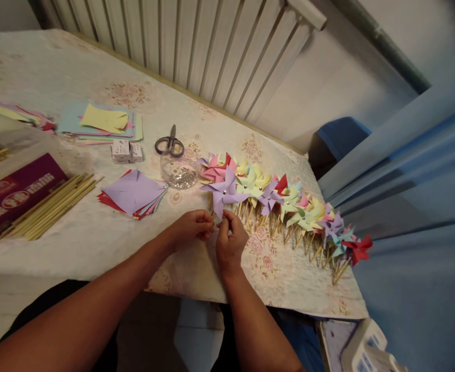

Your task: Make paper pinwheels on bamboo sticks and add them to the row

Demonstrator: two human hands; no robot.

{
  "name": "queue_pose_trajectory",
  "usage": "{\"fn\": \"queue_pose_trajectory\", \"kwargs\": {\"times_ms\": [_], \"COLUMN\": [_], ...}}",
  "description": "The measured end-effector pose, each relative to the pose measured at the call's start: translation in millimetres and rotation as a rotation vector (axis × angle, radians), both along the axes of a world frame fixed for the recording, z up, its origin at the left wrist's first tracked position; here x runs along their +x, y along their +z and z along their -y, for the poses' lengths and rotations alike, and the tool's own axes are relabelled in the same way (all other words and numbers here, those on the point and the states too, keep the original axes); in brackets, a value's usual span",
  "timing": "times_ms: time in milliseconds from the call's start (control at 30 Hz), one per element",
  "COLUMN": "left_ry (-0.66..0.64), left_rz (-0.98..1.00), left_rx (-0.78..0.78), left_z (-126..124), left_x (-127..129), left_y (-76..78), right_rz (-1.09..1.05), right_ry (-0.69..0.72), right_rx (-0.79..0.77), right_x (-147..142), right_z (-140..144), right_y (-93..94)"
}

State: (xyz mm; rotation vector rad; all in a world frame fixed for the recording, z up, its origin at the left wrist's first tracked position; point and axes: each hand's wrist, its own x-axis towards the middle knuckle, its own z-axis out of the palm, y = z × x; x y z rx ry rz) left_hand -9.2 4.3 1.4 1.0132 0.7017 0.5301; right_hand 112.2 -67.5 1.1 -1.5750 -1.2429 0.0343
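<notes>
Closest to us, our two arms reach out over the table (95, 243), which has a pale cloth with flowers on it. Our left hand (190, 227) and our right hand (231, 243) meet just under a purple pinwheel (224, 192). The fingers of both hands are curled in and pinched together at the bottom of its stick. The stick is thin and our fingers hide most of it, so we think both hands pinch it, but we cannot be sure.

The purple pinwheel sits at the left end of a long row of pinwheels (289, 206). They are pink, yellow, green, purple, blue and red. The row runs off to the right, close to the table's edge, and ends with a red pinwheel (358, 249). Their sticks point back toward us.

To the left of our hands lies a stack of paper squares (134, 194) with a purple one on top. Further left is a bundle of wooden sticks (49, 206), next to a dark red box (14, 196).

A bit further back stands a clear bowl (178, 173) with small shiny bits in it. Behind it are scissors (170, 144) and two small white boxes (126, 151). Further still is a pile of coloured paper (99, 124). At the very back is a white radiator (196, 46).
</notes>
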Motion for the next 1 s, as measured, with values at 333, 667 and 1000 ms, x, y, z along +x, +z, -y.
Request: {"fn": "queue_pose_trajectory", "kwargs": {"times_ms": [333, 667, 1000], "left_ry": [-0.011, -0.022, -0.004], "left_rz": [0.003, -0.005, -0.005], "left_rx": [-0.013, 0.001, 0.014], "left_z": [-1.1, -0.3, -0.1], "left_x": [0.7, 0.2, -1.3], "left_y": [-4.1, -1.2, 4.1], "right_rz": [0.047, -0.004, -0.201], "right_ry": [0.016, 0.034, 0.041], "right_rx": [0.016, -0.046, -0.120], "right_x": [-2.4, -4.2, -2.7], "right_z": [-0.5, 0.0, -2.4], "right_y": [-2.7, 0.9, -0.2]}}
